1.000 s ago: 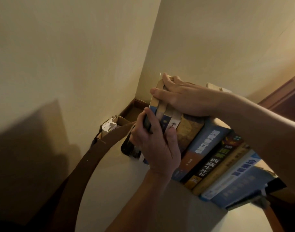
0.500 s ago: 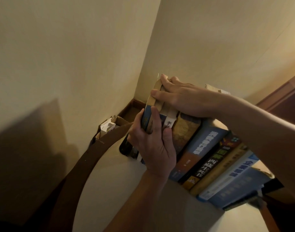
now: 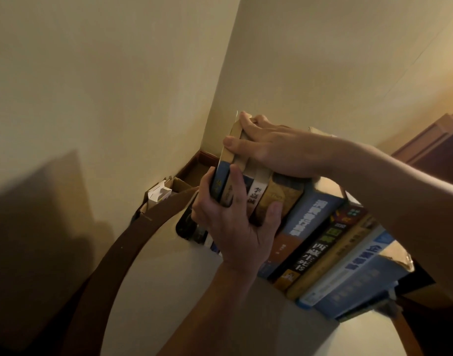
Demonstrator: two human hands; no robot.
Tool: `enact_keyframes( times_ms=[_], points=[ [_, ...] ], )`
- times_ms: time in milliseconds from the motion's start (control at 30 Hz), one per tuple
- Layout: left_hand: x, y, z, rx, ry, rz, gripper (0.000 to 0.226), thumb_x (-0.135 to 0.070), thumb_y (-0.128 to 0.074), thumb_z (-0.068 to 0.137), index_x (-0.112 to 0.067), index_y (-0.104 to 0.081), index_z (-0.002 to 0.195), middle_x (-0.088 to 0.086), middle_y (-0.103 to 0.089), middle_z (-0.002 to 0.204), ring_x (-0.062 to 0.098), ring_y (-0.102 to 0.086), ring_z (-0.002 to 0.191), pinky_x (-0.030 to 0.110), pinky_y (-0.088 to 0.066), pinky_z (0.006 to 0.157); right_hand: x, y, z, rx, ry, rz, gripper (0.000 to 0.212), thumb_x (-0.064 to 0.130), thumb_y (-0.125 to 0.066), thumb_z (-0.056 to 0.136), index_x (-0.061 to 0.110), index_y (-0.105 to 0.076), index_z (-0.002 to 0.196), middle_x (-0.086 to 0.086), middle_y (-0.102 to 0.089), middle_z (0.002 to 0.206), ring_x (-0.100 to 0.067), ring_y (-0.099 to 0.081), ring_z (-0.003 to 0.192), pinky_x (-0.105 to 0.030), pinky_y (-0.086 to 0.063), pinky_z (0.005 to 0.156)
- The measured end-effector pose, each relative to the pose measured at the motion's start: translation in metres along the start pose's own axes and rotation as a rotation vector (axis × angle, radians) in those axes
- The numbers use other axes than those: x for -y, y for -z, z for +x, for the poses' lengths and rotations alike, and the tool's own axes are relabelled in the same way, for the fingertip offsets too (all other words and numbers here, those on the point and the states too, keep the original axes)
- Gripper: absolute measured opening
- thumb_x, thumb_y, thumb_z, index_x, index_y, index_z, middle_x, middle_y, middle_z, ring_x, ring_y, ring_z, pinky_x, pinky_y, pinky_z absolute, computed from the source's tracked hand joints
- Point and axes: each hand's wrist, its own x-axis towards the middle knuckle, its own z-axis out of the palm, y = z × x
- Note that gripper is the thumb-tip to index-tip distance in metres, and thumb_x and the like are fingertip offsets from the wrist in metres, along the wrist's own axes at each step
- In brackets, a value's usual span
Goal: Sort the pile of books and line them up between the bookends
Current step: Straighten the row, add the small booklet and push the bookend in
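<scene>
Step in hand: seating the slim blue-spined book point(image 3: 219, 182) at the 10 o'clock end of the row of books point(image 3: 312, 227), I'd say.
Where the books are: spines facing out, running from 10 o'clock to 4 o'clock across the white table point(image 3: 169, 291), packed cover to cover.
Left hand point(image 3: 230, 227): comes up from 6 o'clock, fingers wrapped round the slim book, thumb pressed on a tan spine beside it.
Right hand point(image 3: 271, 147): reaches in from 3 o'clock, fingers curled over the top edges of the end books, clamping them.
Bookend: a dark piece point(image 3: 185, 226) just past the row at 9 o'clock looks like one. It is mostly hidden by the left hand, so I cannot be sure.
Doing it well: press the slim book down until its foot meets the table, square its spine with the others, then snug the row against the dark piece before letting go.
Watch for: the row looks tilted, so easing the right hand off first could let it slump.
Nearby: a cardboard box point(image 3: 180, 185) holding a small white carton point(image 3: 160, 195), at 10 o'clock beyond the table's rim.
</scene>
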Motion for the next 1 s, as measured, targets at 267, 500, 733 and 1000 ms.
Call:
enact_keyframes(
  times_ms=[267,500,733,1000],
  points=[
    [-0.001,0.004,-0.002,0.050,0.056,-0.015,0.075,-0.073,-0.023,0.095,-0.028,-0.012,0.153,0.007,-0.027,0.145,0.029,-0.033,0.130,0.040,-0.031,0.108,-0.002,-0.003,0.000,-0.058,-0.061,0.087,0.092,0.083,-0.023,0.088,0.033,0.009,0.158,-0.001,0.008,0.168,-0.025,-0.004,0.155,-0.050,-0.014,0.123],
    [-0.003,0.004,-0.003,0.041,0.154,-0.079,0.091,-0.075,-0.023,0.094,-0.006,-0.008,0.153,0.009,-0.032,0.139,0.033,-0.040,0.123,0.051,-0.043,0.100,0.002,-0.002,0.002,-0.082,-0.068,0.103,0.101,0.088,-0.023,0.082,0.031,0.009,0.158,-0.002,0.008,0.168,-0.026,-0.004,0.155,-0.054,-0.016,0.123],
    [0.000,0.013,0.002,0.108,0.128,-0.067,0.093,-0.079,-0.029,0.090,-0.019,-0.002,0.156,0.003,-0.028,0.144,0.031,-0.036,0.128,0.055,-0.044,0.100,0.005,-0.005,-0.003,-0.114,-0.063,0.046,0.099,0.088,-0.017,0.083,0.030,0.008,0.159,-0.002,0.005,0.169,-0.027,-0.010,0.154,-0.052,-0.018,0.122],
    [0.009,0.061,0.056,0.311,-0.112,-0.162,0.075,-0.059,-0.037,0.100,-0.016,-0.014,0.157,0.009,-0.036,0.149,0.028,-0.041,0.135,0.056,-0.048,0.099,0.025,-0.029,-0.086,-0.316,0.045,0.020,0.078,0.074,-0.016,0.094,0.033,-0.014,0.160,-0.002,-0.002,0.169,-0.019,0.008,0.155,-0.048,0.004,0.125]
  ],
)
